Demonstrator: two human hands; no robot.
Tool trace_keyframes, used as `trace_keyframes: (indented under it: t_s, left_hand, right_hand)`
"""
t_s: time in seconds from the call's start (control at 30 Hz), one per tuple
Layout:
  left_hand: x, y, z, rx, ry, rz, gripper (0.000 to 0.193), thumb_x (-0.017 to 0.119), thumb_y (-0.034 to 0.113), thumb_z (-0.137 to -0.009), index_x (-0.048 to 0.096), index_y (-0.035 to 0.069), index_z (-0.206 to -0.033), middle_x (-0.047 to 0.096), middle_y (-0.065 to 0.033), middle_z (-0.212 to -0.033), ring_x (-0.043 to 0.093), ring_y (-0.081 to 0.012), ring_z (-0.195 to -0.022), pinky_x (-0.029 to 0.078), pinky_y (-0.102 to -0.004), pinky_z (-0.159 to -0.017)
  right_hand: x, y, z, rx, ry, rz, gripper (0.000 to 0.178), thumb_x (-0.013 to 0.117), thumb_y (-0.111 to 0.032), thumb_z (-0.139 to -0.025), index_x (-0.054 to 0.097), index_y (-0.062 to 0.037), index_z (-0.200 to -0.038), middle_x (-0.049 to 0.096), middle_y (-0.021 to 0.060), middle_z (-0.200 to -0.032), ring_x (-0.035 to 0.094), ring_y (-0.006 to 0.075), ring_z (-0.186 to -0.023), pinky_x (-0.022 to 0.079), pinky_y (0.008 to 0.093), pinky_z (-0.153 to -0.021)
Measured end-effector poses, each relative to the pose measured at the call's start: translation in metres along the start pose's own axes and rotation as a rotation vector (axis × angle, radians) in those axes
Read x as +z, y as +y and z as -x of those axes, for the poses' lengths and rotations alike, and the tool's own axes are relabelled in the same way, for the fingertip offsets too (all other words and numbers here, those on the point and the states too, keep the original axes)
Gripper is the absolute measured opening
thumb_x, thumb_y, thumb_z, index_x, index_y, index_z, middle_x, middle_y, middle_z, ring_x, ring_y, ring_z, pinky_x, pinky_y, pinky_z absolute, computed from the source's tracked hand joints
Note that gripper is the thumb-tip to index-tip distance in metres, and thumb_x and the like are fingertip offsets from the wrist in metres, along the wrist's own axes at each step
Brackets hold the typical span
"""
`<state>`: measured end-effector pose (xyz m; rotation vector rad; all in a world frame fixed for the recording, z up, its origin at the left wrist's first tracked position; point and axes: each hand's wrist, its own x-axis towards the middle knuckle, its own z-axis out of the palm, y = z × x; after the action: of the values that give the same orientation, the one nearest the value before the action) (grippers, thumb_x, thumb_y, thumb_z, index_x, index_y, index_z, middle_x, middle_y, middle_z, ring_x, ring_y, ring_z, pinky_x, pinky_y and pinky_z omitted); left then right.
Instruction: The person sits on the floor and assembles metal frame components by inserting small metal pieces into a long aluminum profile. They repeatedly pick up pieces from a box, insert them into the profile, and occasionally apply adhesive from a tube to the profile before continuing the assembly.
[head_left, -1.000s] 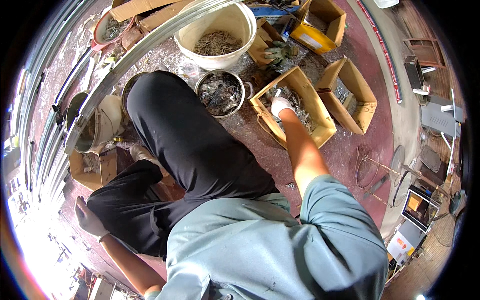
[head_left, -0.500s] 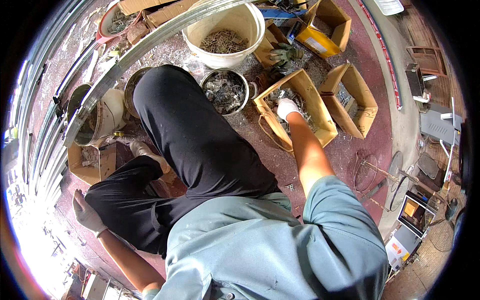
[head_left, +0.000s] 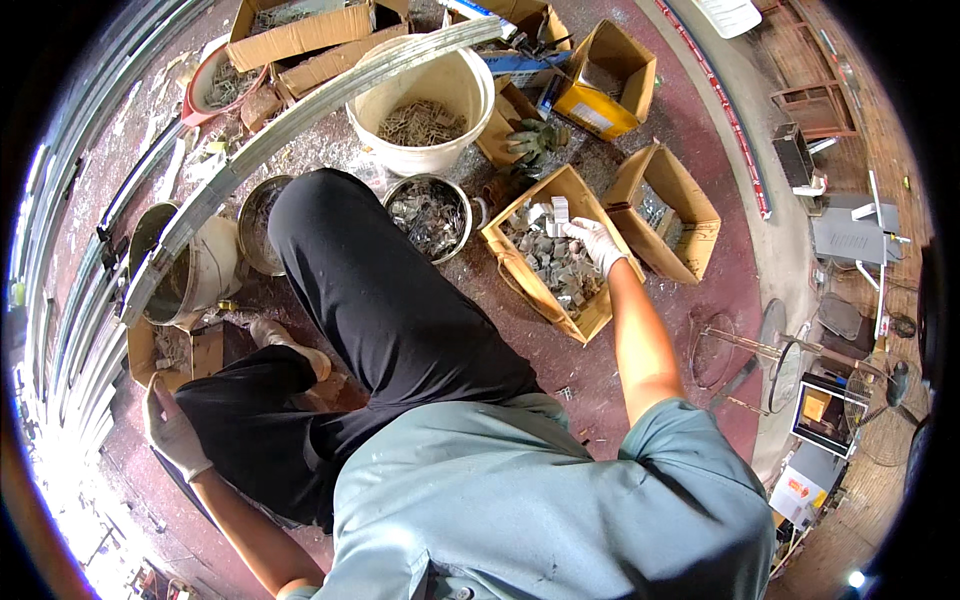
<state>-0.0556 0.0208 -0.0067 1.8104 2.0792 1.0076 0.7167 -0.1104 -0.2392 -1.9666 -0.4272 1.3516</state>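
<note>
Right fingers (head_left: 579, 229) have neared the box's right rim (head_left: 590, 201), holding metal pieces (head_left: 560, 208).

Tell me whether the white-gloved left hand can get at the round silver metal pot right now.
Probably not directly: the white-gloved left hand is beside one bent knee, and the legs in black cloth trousers lie between it and the round silver metal pot, though the pot's top is open.

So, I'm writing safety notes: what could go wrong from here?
The gloved right hand is over the tan box of small metal pieces; any sharp edges might catch it. The pale metal piece it seems to hold could drop. Shifting the bent knee might knock the long metal rail.
</note>
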Motion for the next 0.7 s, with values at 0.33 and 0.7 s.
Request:
trace_keyframes:
  t_s: [0.33,0.7]
  left_hand:
    - [0.068,0.061,-0.018,0.036,-0.21,0.435,0.02,0.065,0.01,-0.1,0.07,-0.001,-0.116,0.07,-0.0068,-0.113,0.065,-0.0148,-0.102,0.05,-0.0283,-0.094]
    - [0.097,0.168,-0.056,0.097,-0.376,0.492,0.022,0.066,0.01,-0.097,0.072,0.001,-0.117,0.073,-0.0041,-0.1,0.065,-0.0109,-0.093,0.051,-0.0251,-0.084]
  right_hand:
    - [0.007,-0.058,0.034,-0.061,-0.013,-0.16,0.018,0.073,-0.023,-0.094,0.069,-0.0094,-0.105,0.063,-0.0023,-0.07,0.054,0.0067,-0.05,0.044,0.0245,-0.046]
    - [0.128,-0.245,0.1,-0.46,-0.24,-0.145,0.019,0.069,-0.022,-0.098,0.067,-0.0062,-0.109,0.058,-0.0031,-0.067,0.051,0.0055,-0.05,0.043,0.023,-0.046]
